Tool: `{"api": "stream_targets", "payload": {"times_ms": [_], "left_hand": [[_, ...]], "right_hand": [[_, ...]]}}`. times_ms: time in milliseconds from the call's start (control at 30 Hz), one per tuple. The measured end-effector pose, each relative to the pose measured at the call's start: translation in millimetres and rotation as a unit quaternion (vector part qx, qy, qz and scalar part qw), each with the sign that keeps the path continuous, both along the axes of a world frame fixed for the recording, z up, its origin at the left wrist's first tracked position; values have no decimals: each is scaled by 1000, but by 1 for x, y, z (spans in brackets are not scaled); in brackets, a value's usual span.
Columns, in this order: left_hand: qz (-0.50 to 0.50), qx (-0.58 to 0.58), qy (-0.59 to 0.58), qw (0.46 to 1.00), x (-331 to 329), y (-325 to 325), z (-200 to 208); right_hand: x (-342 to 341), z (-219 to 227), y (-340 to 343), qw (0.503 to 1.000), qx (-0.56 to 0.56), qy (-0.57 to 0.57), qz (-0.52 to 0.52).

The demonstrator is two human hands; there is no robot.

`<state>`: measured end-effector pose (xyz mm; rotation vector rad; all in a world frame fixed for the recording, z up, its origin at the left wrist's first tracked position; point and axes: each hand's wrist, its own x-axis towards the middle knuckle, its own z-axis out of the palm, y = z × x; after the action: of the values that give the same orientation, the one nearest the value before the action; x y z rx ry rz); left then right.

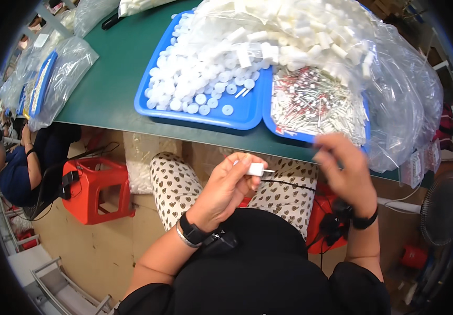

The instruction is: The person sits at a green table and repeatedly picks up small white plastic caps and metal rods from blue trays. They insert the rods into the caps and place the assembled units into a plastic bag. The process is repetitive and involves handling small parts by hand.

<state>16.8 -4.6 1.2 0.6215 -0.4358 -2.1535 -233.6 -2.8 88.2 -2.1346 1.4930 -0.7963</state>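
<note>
Above my lap, my left hand [225,188] pinches a small white plastic piece [255,169] between thumb and fingers. A thin metal pin [269,171] sticks out of its right end. My right hand [346,170] is just in front of the table edge, by the near right corner of the right blue tray [295,134]. Motion smears its fingers, so whether it holds anything is unclear. That tray is heaped with thin metal pins with white and red parts [315,100]. White round discs [184,89] fill the left blue tray [205,122], where a few pins also lie.
A clear bag of white cylinders [300,39] rests over both trays on the green table [113,68]. At left are a red stool [96,191] and a seated person [21,168]. A black fan [444,207] stands at right. A black cable [289,184] crosses my lap.
</note>
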Motion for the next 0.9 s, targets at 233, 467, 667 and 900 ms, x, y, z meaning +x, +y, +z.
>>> {"api": "stream_targets", "payload": {"times_ms": [233, 467, 667, 900], "left_hand": [[52, -13, -36, 998, -14, 8, 2], [148, -263, -275, 913, -23, 22, -19], [46, -324, -219, 919, -19, 23, -13], [-8, -203, -114, 972, -17, 21, -19]], "right_hand": [[47, -37, 14, 995, -10, -30, 98], [62, -63, 20, 995, 17, -93, 45], [64, -66, 19, 985, -14, -87, 150], [71, -80, 23, 984, 26, -116, 131]]}}
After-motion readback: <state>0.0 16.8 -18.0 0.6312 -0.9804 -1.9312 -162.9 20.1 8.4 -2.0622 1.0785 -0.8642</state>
